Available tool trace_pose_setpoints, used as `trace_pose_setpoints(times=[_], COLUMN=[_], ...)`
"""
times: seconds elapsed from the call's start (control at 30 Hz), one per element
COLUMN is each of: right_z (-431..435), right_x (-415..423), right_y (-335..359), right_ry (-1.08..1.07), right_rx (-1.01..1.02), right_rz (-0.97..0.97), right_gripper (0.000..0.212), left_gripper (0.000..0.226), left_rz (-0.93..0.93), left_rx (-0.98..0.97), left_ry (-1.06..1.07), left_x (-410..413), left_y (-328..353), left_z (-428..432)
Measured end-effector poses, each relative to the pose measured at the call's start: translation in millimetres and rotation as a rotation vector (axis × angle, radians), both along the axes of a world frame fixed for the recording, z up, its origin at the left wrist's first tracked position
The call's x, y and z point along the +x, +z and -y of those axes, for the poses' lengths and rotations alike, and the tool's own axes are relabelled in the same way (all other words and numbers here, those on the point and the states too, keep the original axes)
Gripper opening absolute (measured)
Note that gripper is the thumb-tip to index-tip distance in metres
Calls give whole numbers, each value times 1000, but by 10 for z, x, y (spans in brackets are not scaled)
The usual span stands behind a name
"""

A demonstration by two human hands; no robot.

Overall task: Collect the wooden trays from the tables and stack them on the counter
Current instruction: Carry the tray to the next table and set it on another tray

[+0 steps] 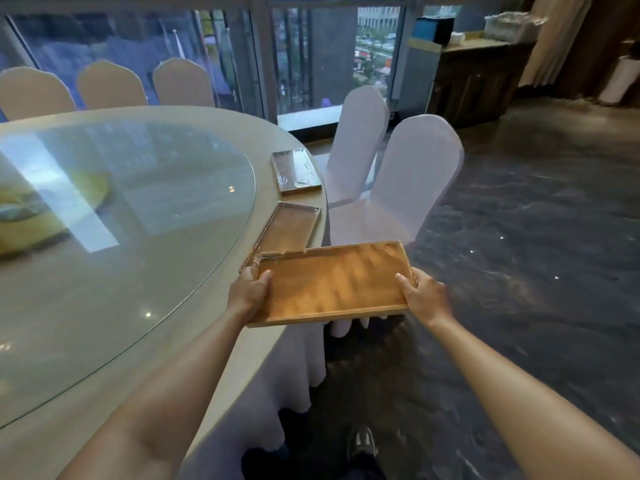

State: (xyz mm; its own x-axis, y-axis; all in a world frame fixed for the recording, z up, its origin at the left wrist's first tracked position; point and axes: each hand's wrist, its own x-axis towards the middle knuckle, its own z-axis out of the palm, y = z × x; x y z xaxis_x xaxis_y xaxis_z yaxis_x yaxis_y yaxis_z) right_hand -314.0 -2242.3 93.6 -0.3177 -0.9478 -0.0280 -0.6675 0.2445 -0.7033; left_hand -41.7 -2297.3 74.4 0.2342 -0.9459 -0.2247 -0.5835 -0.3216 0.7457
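Observation:
I hold a wooden tray [332,284] level over the table's edge, wrapped in clear film. My left hand [250,292] grips its left short side, thumb on the inside. Its right short side is gripped by my right hand [425,295]. A second wooden tray [289,227] lies on the round table [104,358] just beyond the held one, partly hidden by it. A third tray [295,170], also film-wrapped, lies farther along the table's rim.
A glass turntable [121,237] covers the table's middle. Two white-covered chairs [408,188] stand to the right of the table. Beige chairs line the far side by the window. A dark wooden counter [474,77] with boxes stands at the back right across the dark floor.

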Motion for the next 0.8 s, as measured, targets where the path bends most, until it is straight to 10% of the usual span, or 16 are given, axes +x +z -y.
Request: trace_pose_setpoints(times=[0.8], right_z=[4018], right_x=[535], right_y=[-430], right_ry=[956], right_rx=[278], right_rz=[-362], right_gripper=[37], left_gripper=[51], left_rz=[311], left_rx=[372], left_ry=[765], left_x=[-267], left_y=[-436], left_z=[1506])
